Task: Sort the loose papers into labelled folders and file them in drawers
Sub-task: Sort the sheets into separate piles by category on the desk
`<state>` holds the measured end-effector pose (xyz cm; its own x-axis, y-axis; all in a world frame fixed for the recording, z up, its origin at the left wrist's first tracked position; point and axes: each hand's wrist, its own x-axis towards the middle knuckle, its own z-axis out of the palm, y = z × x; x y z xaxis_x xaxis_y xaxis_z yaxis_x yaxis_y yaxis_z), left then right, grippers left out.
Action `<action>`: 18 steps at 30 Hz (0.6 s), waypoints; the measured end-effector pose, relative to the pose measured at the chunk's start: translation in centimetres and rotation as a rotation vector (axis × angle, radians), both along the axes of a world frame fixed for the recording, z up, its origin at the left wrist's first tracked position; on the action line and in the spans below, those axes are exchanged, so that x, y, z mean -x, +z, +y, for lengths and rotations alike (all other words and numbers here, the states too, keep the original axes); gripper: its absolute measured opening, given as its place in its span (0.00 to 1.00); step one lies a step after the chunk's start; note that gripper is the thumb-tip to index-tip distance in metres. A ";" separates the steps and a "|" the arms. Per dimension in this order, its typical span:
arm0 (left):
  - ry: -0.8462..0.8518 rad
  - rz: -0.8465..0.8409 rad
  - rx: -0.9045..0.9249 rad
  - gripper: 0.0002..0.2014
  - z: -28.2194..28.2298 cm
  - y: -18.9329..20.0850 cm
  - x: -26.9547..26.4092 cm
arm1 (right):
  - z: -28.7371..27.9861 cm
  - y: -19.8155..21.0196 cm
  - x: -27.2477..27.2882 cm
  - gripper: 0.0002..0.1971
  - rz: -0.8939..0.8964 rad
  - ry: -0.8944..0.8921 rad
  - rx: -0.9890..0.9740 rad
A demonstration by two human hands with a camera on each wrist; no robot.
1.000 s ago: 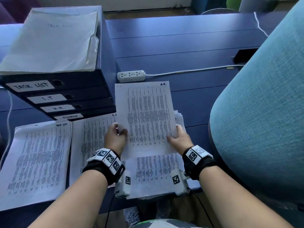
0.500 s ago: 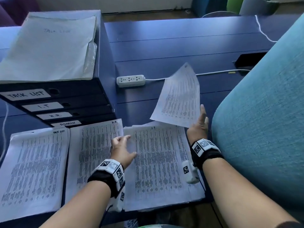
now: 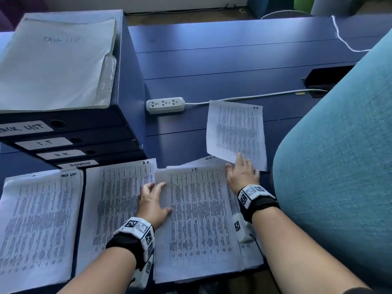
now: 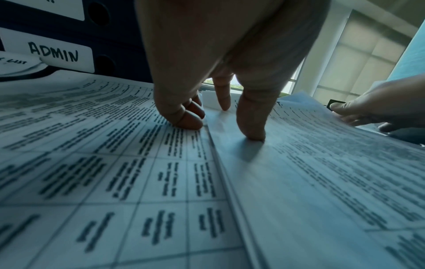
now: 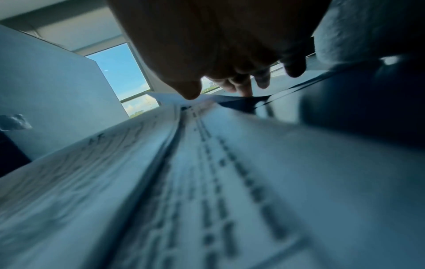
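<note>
Lifted sheet (image 3: 236, 134) blurred; its underside hidden; printed tables unreadable

Office, labelled file drawers (image 3: 63, 143), blue desk (image 3: 233, 60), printed sheets (image 3: 199, 219)

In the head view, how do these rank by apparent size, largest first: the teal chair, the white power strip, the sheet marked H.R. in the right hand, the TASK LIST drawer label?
1. teal chair, though nearest the camera
2. H.R. sheet
3. TASK LIST drawer label and power strip: alike; label partly cut off

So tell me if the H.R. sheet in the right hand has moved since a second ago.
Yes. The H.R. sheet has swung right, off the unsorted stack, now right of the power strip, its lower edge at the right hand.
</note>
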<state>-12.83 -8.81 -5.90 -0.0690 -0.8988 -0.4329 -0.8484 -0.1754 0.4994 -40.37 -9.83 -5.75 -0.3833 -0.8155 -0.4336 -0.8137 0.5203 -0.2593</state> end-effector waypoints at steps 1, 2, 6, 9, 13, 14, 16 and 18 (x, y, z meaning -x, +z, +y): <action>0.000 -0.004 0.000 0.39 0.0 0.0 0.0 | 0.0 -0.2 0.5 0.34 0.022 -0.027 -0.008; 0.000 -0.008 0.000 0.39 0.1 0.0 0.1 | 0.0 -0.2 0.9 0.34 0.045 -0.041 0.012; 0.001 -0.017 0.000 0.39 0.1 -0.1 0.1 | 0.0 -0.1 1.1 0.29 0.068 0.020 0.116; 0.002 -0.015 -0.008 0.40 0.1 -0.1 0.1 | -0.1 -0.5 1.4 0.31 0.042 -0.007 0.057; -0.004 -0.021 -0.010 0.40 0.2 -0.1 0.1 | -0.2 -0.7 1.8 0.32 0.066 -0.009 0.096; -0.002 -0.021 -0.008 0.39 0.3 -0.1 0.1 | -0.2 -0.6 1.7 0.31 0.075 0.035 0.104; 0.001 -0.024 -0.004 0.39 0.3 -0.2 0.0 | -0.2 -0.7 1.5 0.30 0.074 0.106 0.078; 0.001 -0.022 -0.001 0.39 0.3 -0.3 0.0 | -0.3 -0.9 1.5 0.32 0.049 0.077 0.052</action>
